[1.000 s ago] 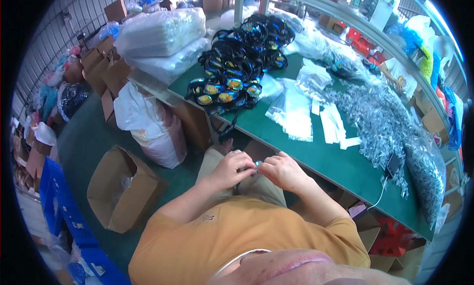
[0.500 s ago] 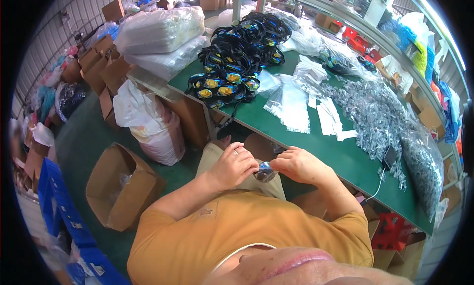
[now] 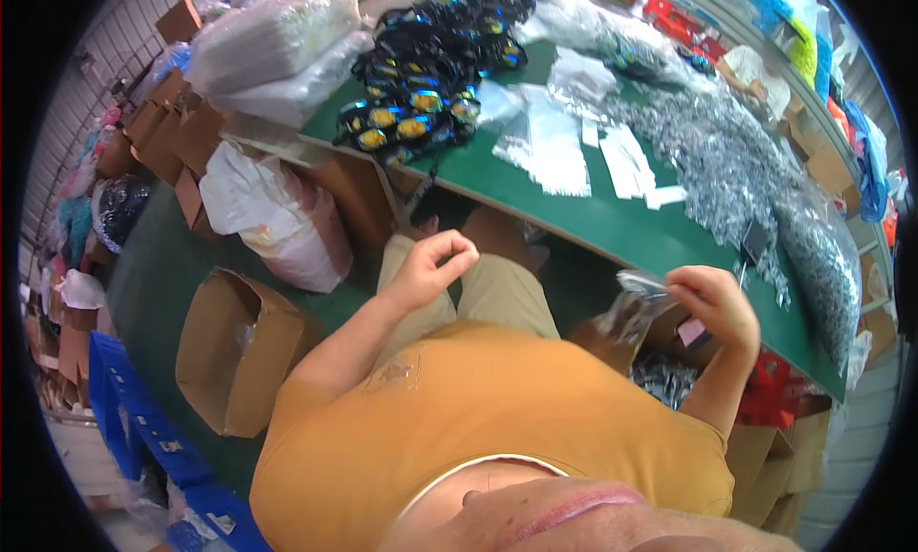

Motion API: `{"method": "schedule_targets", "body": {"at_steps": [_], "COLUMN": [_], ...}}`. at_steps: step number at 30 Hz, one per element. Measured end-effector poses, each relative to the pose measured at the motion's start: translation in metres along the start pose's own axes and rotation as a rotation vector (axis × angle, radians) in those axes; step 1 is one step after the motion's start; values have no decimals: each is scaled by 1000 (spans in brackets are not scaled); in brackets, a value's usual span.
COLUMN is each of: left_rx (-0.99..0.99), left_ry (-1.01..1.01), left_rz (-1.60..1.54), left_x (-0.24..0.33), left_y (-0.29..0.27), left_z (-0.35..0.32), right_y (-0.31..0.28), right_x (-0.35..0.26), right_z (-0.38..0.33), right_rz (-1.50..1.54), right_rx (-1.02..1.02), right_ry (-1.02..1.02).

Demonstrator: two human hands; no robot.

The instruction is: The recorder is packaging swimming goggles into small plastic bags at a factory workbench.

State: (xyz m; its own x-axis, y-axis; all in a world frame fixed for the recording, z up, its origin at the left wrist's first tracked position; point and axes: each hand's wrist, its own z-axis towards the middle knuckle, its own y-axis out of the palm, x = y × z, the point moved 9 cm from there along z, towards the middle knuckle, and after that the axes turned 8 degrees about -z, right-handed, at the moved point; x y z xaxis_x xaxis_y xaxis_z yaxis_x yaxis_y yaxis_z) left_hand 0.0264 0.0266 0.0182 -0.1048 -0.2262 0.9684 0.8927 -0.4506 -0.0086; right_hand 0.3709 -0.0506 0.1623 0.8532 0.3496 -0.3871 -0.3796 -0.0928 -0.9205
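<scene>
My right hand [image 3: 712, 301] is out to the right by the table's front edge, its fingers closed on a clear plastic bag [image 3: 633, 305]. Something dark shows through the bag, too blurred to name. Over my lap, my left hand [image 3: 435, 270] is curled, thumb and fingertips together, and nothing shows in it. A pile of swimming goggles [image 3: 411, 126] with black straps and shiny yellow-blue lenses lies on the green table [image 3: 574, 217]. Flat clear bags [image 3: 555, 145] and white slips [image 3: 626, 165] are spread beside the goggles.
A heap of small clear plastic pieces [image 3: 712, 165] covers the table's right side, near a bulging bag [image 3: 818, 265]. An open carton [image 3: 220, 351] and a white sack [image 3: 277, 217] stand on the floor to the left. Below my right hand is a box of shiny packets [image 3: 665, 380].
My hands have come apart from the small packet between them. The right has swung right with the bag; the left stays over my lap. The view has shifted slightly.
</scene>
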Motion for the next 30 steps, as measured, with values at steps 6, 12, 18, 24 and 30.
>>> {"method": "schedule_targets", "body": {"at_steps": [6,12,18,24,30], "left_rx": [-51,-84,-53,101,306], "left_ry": [-3,-13,-47,-153,-240], "left_rz": [4,-29,-45,-61,-167], "left_x": [-24,-39,-54,-69,-97], "left_y": [23,28,14,-17,-48], "left_z": [8,17,7,-11,-37], "right_y": [-35,-39,-43,-22,28], "right_x": [49,106,32,-80,-130], "right_z": [-119,-179,6,261,485], "right_rz": [-57,-325,-262,-323,-536], "right_rx": [104,28,287,426,698], "right_ry": [364,802,266,-447,-328]}}
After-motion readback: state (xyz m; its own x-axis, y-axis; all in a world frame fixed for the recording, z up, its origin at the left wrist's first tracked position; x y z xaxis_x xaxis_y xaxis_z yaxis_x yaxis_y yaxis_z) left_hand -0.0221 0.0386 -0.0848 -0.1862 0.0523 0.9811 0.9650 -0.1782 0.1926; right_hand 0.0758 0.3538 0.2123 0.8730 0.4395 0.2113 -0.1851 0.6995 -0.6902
